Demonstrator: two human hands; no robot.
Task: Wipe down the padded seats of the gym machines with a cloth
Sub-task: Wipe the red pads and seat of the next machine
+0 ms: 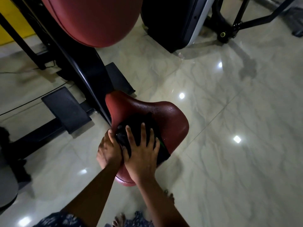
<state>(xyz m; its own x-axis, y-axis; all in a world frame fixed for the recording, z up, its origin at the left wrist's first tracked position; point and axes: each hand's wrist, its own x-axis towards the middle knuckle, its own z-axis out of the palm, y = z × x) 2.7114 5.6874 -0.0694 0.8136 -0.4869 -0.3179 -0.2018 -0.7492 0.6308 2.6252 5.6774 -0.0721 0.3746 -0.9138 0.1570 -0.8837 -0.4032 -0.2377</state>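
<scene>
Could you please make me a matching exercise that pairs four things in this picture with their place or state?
Things:
1. cloth
2. seat
3. right hand
4. footplate

Places or states:
A. flat and low, left of the seat
B. red, with droplets on it
C. fingers spread, pressing down
D. black, bunched under a hand

Pairs: 1-D, 2-B, 3-C, 4-A.

dark red padded seat (pixel 165 115), black cloth (pixel 136 126), pale marbled floor tiles (pixel 229 145), blue patterned garment (pixel 62 220)
</scene>
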